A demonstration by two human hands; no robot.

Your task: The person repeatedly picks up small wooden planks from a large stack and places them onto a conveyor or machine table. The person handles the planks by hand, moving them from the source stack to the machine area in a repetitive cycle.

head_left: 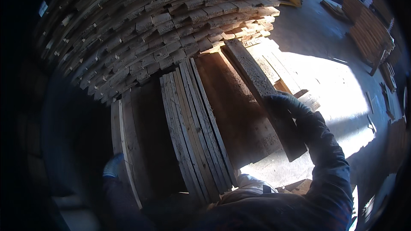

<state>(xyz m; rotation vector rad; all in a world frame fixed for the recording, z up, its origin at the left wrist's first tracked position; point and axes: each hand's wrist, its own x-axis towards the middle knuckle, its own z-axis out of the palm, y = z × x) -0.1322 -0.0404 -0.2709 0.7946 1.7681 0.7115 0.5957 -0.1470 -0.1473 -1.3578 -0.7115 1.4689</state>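
Observation:
A long rough wooden plank (252, 70) slants across the right side of the work area. Wrapped round its right edge is my right hand (284, 102), dark in shadow; the fingers on the far side are partly hidden. Left of centre, several narrow boards (195, 124) are packed side by side in a row. Further left is another small group of boards (128, 141). Against the outer edge of that group rests my left hand (113, 166), in a pale glove; its fingers are blurred and in shade. Between the row and the plank lies a wide brown board surface (231, 107).
A tall stack of planks (171, 21) fills the far side, board ends facing me. Pale boards (274, 62) lie in sunlight beyond the plank. At the right stand more wood stacks (370, 34) on a concrete floor (295, 25), with loose scraps (371, 123) nearby.

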